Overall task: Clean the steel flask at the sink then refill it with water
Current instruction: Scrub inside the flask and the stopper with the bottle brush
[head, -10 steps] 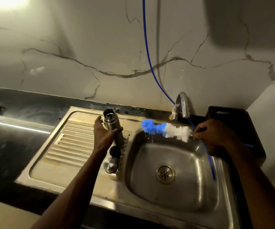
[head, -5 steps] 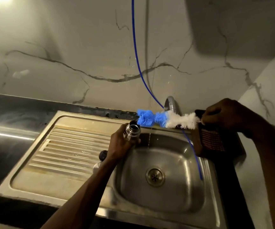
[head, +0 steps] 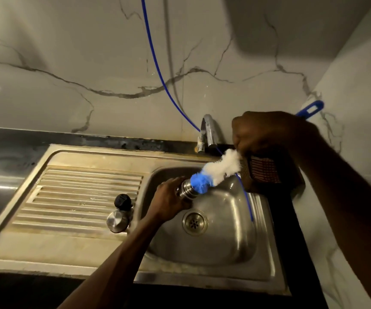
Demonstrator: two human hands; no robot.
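Steel flask [head: 187, 190] mouth, brush [head: 215, 172] inside

The sink basin [head: 224, 237] sits right of the drainboard [head: 79, 197], the tap [head: 209, 134] behind it at the wall. Over the basin the left hand [head: 171, 204] grips the flask [head: 187, 189], tilted; the brush [head: 215, 172] enters its mouth from the right hand [head: 267, 134]. Two caps [head: 119, 210] stand on the drainboard's right edge. A basket [head: 267, 172] stands right of the basin.

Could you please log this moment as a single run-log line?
stage: scrubbing | left hand: holds steel flask tilted over sink | right hand: bottle brush, blue tip at flask mouth | caps: on drainboard
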